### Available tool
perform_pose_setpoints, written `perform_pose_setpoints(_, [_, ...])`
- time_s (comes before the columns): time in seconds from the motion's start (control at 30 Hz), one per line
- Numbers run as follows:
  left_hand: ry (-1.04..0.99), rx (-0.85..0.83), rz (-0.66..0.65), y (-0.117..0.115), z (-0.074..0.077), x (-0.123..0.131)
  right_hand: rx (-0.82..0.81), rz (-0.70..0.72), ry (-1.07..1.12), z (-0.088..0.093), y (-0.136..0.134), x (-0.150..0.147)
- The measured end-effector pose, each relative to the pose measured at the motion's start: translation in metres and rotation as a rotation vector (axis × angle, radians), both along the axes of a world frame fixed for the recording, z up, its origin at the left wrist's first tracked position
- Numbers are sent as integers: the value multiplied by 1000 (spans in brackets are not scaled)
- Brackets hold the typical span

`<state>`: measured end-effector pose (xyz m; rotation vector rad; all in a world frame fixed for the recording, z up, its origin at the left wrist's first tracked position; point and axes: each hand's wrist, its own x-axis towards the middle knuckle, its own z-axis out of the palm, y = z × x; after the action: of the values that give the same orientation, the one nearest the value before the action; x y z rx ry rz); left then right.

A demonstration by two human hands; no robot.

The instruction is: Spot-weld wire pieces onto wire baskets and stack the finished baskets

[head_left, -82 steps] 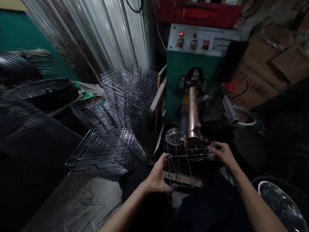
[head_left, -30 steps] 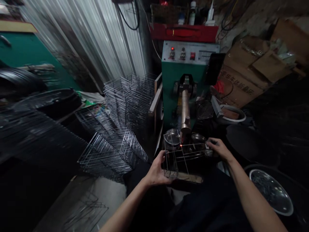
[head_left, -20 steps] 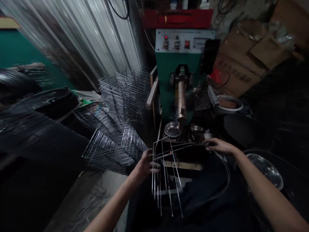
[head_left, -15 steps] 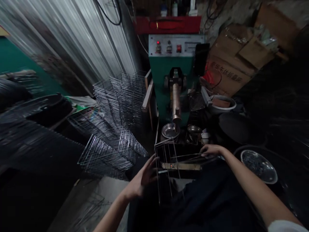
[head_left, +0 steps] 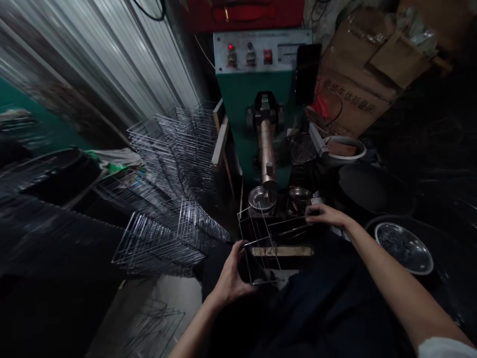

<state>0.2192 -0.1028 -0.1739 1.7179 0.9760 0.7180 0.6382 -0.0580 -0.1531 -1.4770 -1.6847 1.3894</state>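
- Below the copper arm of the machine, the wire frame lies between the hands, its long axis running from the lap towards the machine.
- Left hand, the nearer: thumb and fingers grip the frame's left edge.
- Right hand, farther off: pinches thin wires right of the frame; exact contact is dark.
- Against half a second ago: left hand, then loosely spread, now grasps the frame.

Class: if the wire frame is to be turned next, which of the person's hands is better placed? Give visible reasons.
Probably the left hand: it spans the left side of the wire frame. The right hand is farther right, pinching thin wires beside the frame.
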Motion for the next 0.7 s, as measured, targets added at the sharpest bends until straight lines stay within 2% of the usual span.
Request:
perform_pose_setpoints(0.1, [-7,54,17,12,-4,10,161,-71,63,25,4,-16])
perform_pose_setpoints(0.2, [8,122,33,24,-5,19,177,-179,97,35,10,-29])
perform_pose_setpoints(0.33, [-31,162,44,35,-6,28,158,-231,113,34,21,-34])
perform_pose_setpoints(0.7, [-161,176,35,55,-11,44,137,-295,149,33,46,-25])
